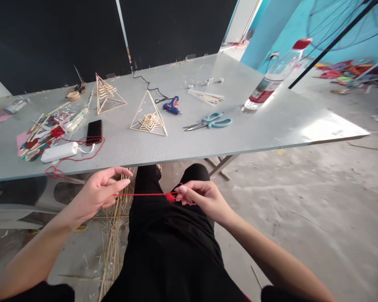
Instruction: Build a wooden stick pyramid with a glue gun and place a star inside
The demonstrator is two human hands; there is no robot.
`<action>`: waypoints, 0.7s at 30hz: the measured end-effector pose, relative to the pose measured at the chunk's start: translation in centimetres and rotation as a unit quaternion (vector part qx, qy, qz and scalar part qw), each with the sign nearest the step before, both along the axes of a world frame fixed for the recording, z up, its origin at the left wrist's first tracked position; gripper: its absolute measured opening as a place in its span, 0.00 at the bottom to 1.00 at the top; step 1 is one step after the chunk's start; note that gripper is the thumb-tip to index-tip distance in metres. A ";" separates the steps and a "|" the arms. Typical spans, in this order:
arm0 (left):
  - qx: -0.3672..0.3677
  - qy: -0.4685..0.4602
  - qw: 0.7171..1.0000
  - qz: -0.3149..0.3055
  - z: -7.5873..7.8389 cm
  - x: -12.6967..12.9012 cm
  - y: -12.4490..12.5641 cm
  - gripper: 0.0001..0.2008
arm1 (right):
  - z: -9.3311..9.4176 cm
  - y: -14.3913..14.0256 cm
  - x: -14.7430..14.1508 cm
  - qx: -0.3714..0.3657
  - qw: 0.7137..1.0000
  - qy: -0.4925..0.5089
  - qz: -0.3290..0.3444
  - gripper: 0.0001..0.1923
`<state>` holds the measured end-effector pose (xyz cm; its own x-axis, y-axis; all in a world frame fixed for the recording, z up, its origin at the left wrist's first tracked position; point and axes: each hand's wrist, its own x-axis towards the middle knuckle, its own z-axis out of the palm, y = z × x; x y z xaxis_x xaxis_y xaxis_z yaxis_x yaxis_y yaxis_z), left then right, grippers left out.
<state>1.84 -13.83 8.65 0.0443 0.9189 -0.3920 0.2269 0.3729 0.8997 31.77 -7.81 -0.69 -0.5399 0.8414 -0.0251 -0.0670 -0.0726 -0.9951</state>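
Above my lap, a length of red yarn (145, 194) runs taut between my two hands. My left hand (102, 189) is closed on the yarn, with thumb and forefinger stretched toward the right. A small red knotted bunch (169, 197) sits on the yarn just beside the fingertips of my right hand (201, 195), which pinches it. A loose end trails by the right fingers. From my left hand the yarn leads back up to the table edge, where a tangled loop (55, 172) hangs, and on around a black phone (94, 132).
On the grey table (126, 147) stand two stick pyramids, one (148, 115) nearer. Blue-handled scissors (219, 121), a blue glue gun (172, 105), a tilted-looking bottle (274, 79), a white power bank (59, 152) and a pile of craft scraps (39, 136) lie around. Thin sticks (111, 247) litter the floor.
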 end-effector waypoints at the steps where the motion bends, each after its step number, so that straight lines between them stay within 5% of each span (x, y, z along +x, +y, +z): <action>1: 0.005 0.007 1.000 0.009 0.1 -0.5 -0.2 0.18 | -0.1 0.1 0.1 0.005 0.999 -0.002 -0.035 0.20; 7: 0.004 0.086 0.996 0.030 -0.1 -3.5 -2.2 0.23 | -1.0 1.1 1.6 0.039 0.987 0.004 -0.156 0.19; 12: -0.025 0.271 0.962 -0.039 -1.5 -4.4 -2.9 0.28 | -0.3 1.6 2.4 0.045 0.982 0.019 -0.182 0.22; 21: -0.018 0.470 0.876 -0.107 -8.8 -7.2 -4.2 0.23 | 2.9 4.2 5.9 0.110 0.931 0.070 -0.340 0.27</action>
